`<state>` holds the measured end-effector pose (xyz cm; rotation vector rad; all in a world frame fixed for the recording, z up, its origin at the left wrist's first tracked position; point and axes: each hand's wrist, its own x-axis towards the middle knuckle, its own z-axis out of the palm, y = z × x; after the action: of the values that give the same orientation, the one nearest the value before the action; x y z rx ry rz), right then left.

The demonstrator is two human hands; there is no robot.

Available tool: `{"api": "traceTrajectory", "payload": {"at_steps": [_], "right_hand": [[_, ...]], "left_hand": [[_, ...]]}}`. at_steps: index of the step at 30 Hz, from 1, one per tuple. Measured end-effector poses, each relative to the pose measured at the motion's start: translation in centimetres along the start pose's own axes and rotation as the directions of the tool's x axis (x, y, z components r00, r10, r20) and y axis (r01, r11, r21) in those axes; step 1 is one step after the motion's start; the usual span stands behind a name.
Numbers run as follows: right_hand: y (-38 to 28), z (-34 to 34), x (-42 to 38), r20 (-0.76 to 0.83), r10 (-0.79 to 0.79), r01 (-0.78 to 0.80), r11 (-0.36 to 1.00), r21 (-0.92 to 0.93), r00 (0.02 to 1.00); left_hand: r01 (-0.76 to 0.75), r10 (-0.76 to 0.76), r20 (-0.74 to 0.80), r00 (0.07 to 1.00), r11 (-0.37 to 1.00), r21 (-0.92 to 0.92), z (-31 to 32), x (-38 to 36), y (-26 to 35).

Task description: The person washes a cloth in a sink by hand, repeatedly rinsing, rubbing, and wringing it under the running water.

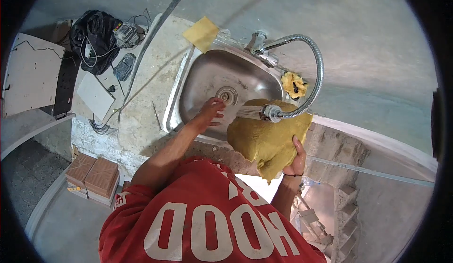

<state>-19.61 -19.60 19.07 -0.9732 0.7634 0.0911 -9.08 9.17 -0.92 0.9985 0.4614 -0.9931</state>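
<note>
My right hand [297, 157] grips the lower right edge of a large yellow cloth [266, 140], which looks wet and hangs over the sink's right front edge. From the spout head of the chrome faucet [271, 113], water streams leftward across the top of the cloth. Over the steel sink [193, 81], near its drain [226, 96], my left hand [209, 114] has its fingers apart and holds nothing. The faucet's flexible spring neck [320, 69] arches from the wall to the spout.
A yellow square sheet [201, 34] lies on the sink's back left corner. A crumpled yellow piece [294, 85] sits beside the faucet. On the left counter are a black bag [94, 41], chargers [126, 35] and cables. Stacked brown tiles [92, 173] stand below.
</note>
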Motion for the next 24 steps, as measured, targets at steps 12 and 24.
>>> {"api": "traceTrajectory", "payload": {"at_steps": [12,24], "right_hand": [[10.3,0.3,8.1,0.191,0.18,-0.219,0.954,0.207,0.965],[11.3,2.4,13.0,0.407,0.171,-0.248,0.958,0.144,0.897]], "left_hand": [[0.12,-0.115,0.359,0.926,0.993,0.009,3.9,-0.8,1.2],[0.125,0.336,0.541,0.771,0.753,-0.646,5.8,2.0,2.3]]}}
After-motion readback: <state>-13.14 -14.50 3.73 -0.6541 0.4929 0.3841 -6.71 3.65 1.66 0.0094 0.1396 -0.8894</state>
